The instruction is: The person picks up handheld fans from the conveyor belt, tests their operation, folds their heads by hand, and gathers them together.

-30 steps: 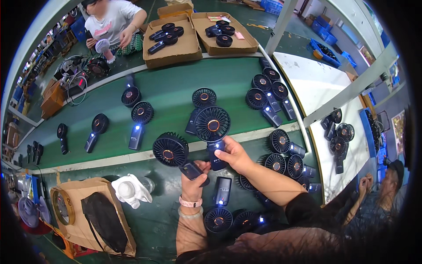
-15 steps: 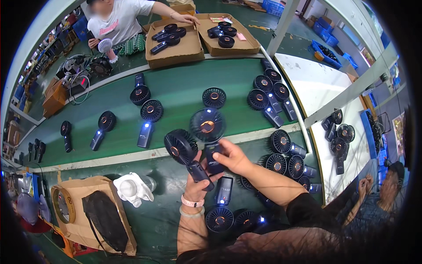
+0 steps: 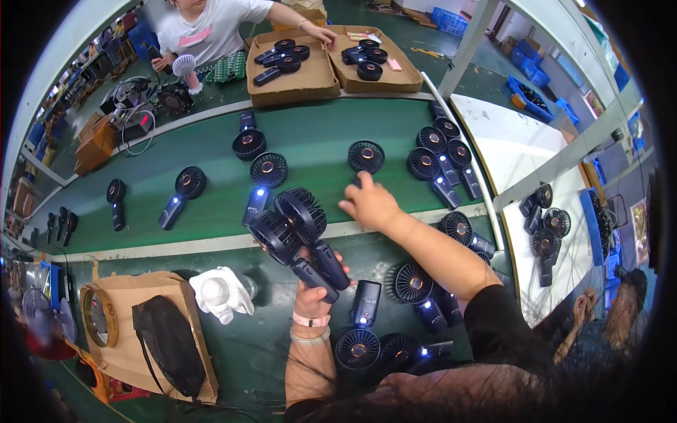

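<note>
Two dark handheld fans are gripped side by side in my left hand (image 3: 310, 299), their handles in its fingers. The nearer fan (image 3: 276, 238) overlaps the farther fan (image 3: 301, 213). My right hand (image 3: 375, 206) is at the green belt, its fingers around the handle of a third handheld fan (image 3: 366, 156). That handle is mostly hidden under the hand. Close to my left forearm, another fan (image 3: 357, 348) lies with a small light lit at its handle. More fans (image 3: 413, 282) lie by my right forearm, partly covered by it.
Several fans lie spaced along the green belt (image 3: 310, 130), with a cluster (image 3: 423, 163) at its right end. Beyond it are two cardboard trays (image 3: 293, 92) of fans and a person's hand (image 3: 321, 34). A white cloth-like bundle (image 3: 222, 295) and a cardboard tray (image 3: 130, 285) with a black pouch lie left.
My right hand has moved from the fan it held to one on the belt. Both held fans are now in my left hand. The view has shifted slightly.
</note>
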Action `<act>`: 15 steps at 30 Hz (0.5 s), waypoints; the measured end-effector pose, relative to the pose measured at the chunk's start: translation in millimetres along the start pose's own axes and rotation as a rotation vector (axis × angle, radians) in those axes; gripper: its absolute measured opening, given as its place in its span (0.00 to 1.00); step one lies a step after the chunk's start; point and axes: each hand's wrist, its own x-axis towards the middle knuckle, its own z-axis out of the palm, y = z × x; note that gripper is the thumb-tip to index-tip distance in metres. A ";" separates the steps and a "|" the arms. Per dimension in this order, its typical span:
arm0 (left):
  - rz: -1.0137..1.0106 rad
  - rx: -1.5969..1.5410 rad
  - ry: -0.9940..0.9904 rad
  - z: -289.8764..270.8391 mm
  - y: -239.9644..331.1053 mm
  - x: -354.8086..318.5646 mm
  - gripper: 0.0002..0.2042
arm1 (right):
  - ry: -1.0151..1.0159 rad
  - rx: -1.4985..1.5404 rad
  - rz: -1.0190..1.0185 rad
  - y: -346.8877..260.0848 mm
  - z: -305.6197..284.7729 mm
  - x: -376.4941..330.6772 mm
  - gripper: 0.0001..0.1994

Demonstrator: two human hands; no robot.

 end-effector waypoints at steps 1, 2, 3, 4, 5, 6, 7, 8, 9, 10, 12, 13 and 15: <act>0.003 0.000 0.005 0.4 0.5 0.3 0.41 | 0.022 0.022 0.067 5.5 2.1 3.2 0.19; 0.013 0.003 0.003 1.4 1.0 1.7 0.41 | 0.045 0.042 0.133 11.8 4.1 5.4 0.18; 0.024 0.007 0.000 2.5 1.4 2.5 0.41 | 0.078 0.073 0.180 17.7 6.0 5.2 0.22; 0.026 0.006 0.001 3.5 1.6 2.7 0.41 | 0.078 0.072 0.177 24.6 6.6 4.0 0.22; 0.022 0.009 0.007 3.7 1.4 2.9 0.41 | 0.089 0.182 0.231 30.3 5.5 1.7 0.25; 0.018 0.012 0.012 4.3 1.3 3.2 0.42 | 0.100 0.292 0.285 35.9 4.1 0.1 0.27; 0.015 0.012 0.009 5.4 1.4 3.7 0.42 | 0.135 0.323 0.295 42.1 2.2 1.9 0.33; 0.012 0.041 0.021 6.1 1.4 3.4 0.42 | 0.042 0.649 0.389 44.1 -3.7 1.4 0.31; 0.009 0.071 0.031 6.7 1.1 3.3 0.42 | -0.053 0.975 0.479 46.9 -10.3 0.8 0.29; 0.006 0.070 0.028 7.0 0.2 3.6 0.42 | -0.352 1.656 0.533 65.2 -4.5 0.4 0.23; 0.019 0.084 0.028 2.9 0.3 0.3 0.43 | -0.454 2.035 0.379 41.2 -9.9 -19.8 0.20; 0.022 0.082 0.030 2.4 -0.7 0.3 0.43 | -0.371 2.017 0.289 23.9 -12.9 -30.4 0.24; 0.016 0.123 0.059 1.9 -2.1 -0.5 0.44 | -0.298 1.952 0.220 -8.6 -31.5 -55.0 0.29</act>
